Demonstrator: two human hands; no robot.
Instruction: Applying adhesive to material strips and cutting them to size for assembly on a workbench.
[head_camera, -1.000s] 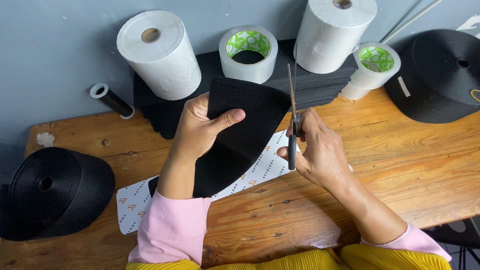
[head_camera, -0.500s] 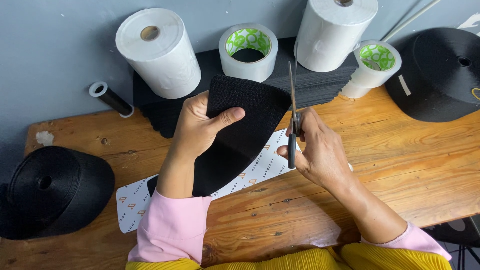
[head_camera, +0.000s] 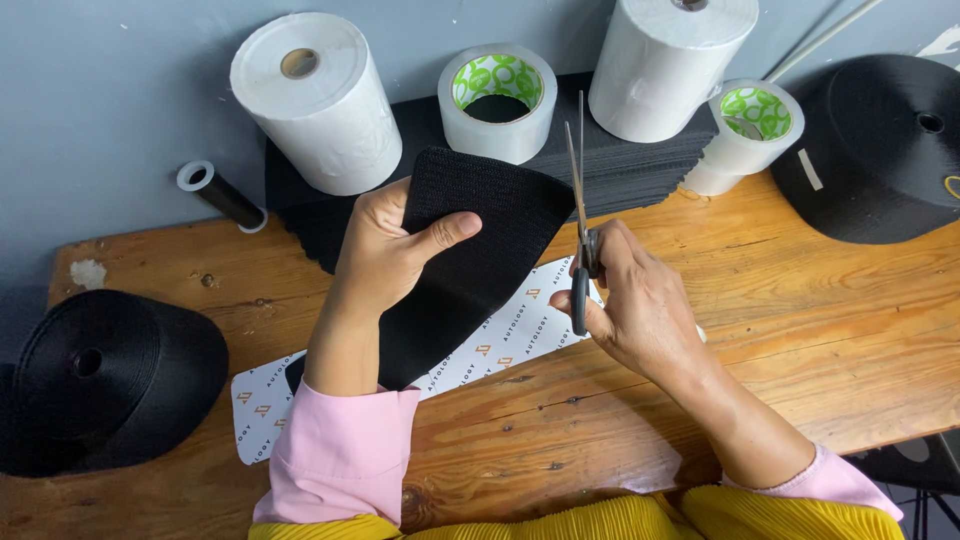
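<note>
Above a wooden table (head_camera: 800, 330), the left hand (head_camera: 395, 245) grips a black fabric strip (head_camera: 470, 260), thumb across its face, long axis running away from the person. Just right of its edge, the right hand (head_camera: 640, 305) is closed around scissors (head_camera: 580, 230), blades pointing away, parallel.

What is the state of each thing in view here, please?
Left hand: grip shut on the black fabric piece.
Black fabric piece: held up, curved.
Right hand: grip shut on the scissors.
Scissors: blades together, pointing up beside the fabric's edge.
Printed white strip: flat on the wooden table.
</note>
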